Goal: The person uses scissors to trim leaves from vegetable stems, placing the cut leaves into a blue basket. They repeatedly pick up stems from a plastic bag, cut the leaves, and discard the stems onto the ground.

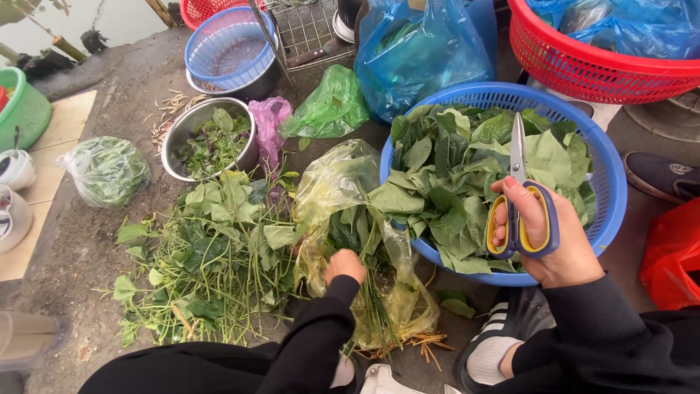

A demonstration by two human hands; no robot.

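My right hand holds a pair of scissors with yellow and blue handles, blades closed and pointing up over a blue plastic basket filled with cut green leaves. My left hand reaches down into a yellowish plastic bag and grips a bunch of leafy stems lying in it. Both arms wear black sleeves.
A pile of green stems and leaves lies on the ground at left. A steel bowl holds scraps. Around stand a red basket, blue bags, a small blue basket, a green tub and a bagged bundle of greens.
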